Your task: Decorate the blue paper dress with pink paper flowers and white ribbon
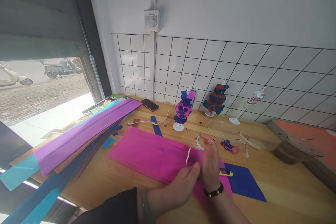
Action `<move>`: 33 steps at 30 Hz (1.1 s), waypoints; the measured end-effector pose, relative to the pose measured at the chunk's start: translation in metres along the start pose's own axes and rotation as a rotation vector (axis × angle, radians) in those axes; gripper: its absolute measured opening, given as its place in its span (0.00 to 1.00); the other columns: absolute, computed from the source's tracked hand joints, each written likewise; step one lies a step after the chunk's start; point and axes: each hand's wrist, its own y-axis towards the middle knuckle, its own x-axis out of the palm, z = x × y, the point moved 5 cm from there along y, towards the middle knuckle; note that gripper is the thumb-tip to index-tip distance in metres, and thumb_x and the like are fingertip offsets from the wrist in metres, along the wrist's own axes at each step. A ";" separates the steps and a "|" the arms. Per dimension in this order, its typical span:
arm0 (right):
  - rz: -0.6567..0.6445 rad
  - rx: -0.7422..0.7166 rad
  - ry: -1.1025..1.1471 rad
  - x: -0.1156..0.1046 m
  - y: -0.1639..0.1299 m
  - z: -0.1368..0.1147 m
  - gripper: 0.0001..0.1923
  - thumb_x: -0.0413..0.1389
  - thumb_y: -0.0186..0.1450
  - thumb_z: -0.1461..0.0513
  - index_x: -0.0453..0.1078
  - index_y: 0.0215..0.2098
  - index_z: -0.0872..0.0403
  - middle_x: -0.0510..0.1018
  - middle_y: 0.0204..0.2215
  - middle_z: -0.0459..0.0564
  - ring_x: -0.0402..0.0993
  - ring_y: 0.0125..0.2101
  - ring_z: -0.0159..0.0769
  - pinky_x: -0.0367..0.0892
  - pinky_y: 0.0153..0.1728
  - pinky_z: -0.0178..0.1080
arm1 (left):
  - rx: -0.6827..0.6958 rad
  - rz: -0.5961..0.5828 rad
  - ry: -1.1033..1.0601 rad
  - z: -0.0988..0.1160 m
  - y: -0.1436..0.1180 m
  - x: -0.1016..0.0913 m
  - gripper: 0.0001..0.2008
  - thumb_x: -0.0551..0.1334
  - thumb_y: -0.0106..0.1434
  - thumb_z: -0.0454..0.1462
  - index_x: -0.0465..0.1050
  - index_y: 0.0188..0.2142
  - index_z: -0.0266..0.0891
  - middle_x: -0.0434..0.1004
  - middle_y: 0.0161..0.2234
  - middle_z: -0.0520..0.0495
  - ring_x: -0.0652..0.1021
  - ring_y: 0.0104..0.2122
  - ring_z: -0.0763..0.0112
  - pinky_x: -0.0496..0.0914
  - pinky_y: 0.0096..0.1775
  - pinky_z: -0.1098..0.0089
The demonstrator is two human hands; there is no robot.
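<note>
My left hand (181, 186) is closed, its thumb lying along the top and its fingertips hidden beside my right hand. My right hand (210, 161) stands upright on its edge with fingers stretched out, palm turned to the left hand. Whatever may lie between the palms is hidden. Both are over a large pink paper sheet (147, 154). A thin white strip (188, 156) curves just beyond the left thumb; I cannot tell whether it is held. Right of my wrist, a yellow cutter (226, 172) lies by a dark blue paper piece (245, 182).
Purple paper (89, 133) and blue strips lie at left, near a phone (150, 104). Decorated stands, one blue and pink (183, 108), one brown and teal (216, 101), line the wall beside a barer white stand (234, 120). A clear bowl (296, 150) stands at right.
</note>
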 end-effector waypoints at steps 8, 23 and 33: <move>-0.026 0.751 0.678 0.012 -0.001 0.040 0.19 0.44 0.60 0.47 0.64 0.37 0.52 0.75 0.31 0.48 0.74 0.33 0.37 0.70 0.34 0.42 | 0.216 -0.008 0.334 0.023 -0.013 0.003 0.29 0.45 0.62 0.51 0.45 0.61 0.49 0.42 0.63 0.53 0.43 0.63 0.65 0.39 0.62 0.59; -0.012 0.831 1.079 0.026 -0.021 0.034 0.11 0.53 0.57 0.51 0.64 0.30 0.50 0.61 0.16 0.38 0.56 0.14 0.23 0.57 0.16 0.29 | 0.233 -0.017 0.343 0.021 0.006 0.002 0.35 0.54 0.61 0.47 0.44 0.62 0.36 0.42 0.63 0.42 0.45 0.62 0.56 0.45 0.60 0.57; -0.265 0.756 0.621 0.009 0.007 0.058 0.17 0.49 0.59 0.50 0.70 0.30 0.55 0.60 0.14 0.40 0.61 0.16 0.29 0.61 0.21 0.35 | 0.175 -0.110 0.474 0.025 0.005 -0.005 0.26 0.55 0.60 0.48 0.60 0.57 0.42 0.50 0.61 0.45 0.52 0.61 0.57 0.48 0.60 0.54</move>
